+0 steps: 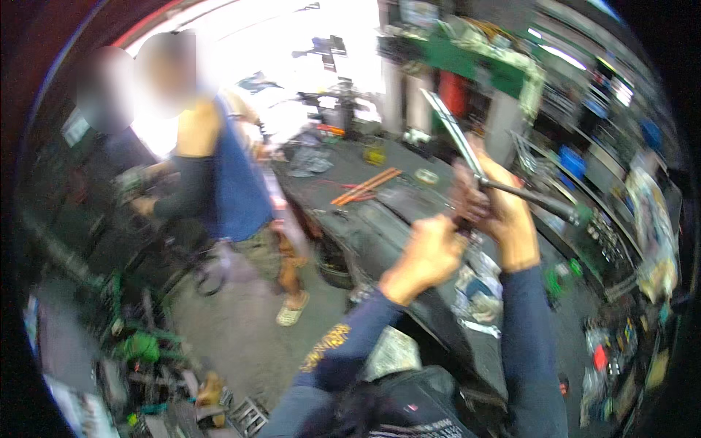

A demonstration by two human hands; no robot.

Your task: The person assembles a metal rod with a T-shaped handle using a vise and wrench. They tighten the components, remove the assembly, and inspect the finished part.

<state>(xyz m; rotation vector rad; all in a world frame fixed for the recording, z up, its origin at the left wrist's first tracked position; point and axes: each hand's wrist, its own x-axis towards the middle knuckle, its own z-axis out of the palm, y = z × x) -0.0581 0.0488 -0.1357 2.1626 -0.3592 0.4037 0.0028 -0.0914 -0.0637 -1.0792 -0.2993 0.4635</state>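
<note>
Both of my hands are raised together over the dark workbench. My right hand is closed around a long shiny metal bar that points up and to the left. A dark rod with a thicker end crosses by the same hand and sticks out to the right; whether it is joined to the bar, I cannot tell. Just below and left, my left hand is closed against the right hand's fingers. What it grips is dark and blurred.
On the bench lie orange sticks, a tape roll, a yellow container and a crumpled clear bag. At left, another person in a blue apron works at dark machinery. Cluttered shelves line the right side.
</note>
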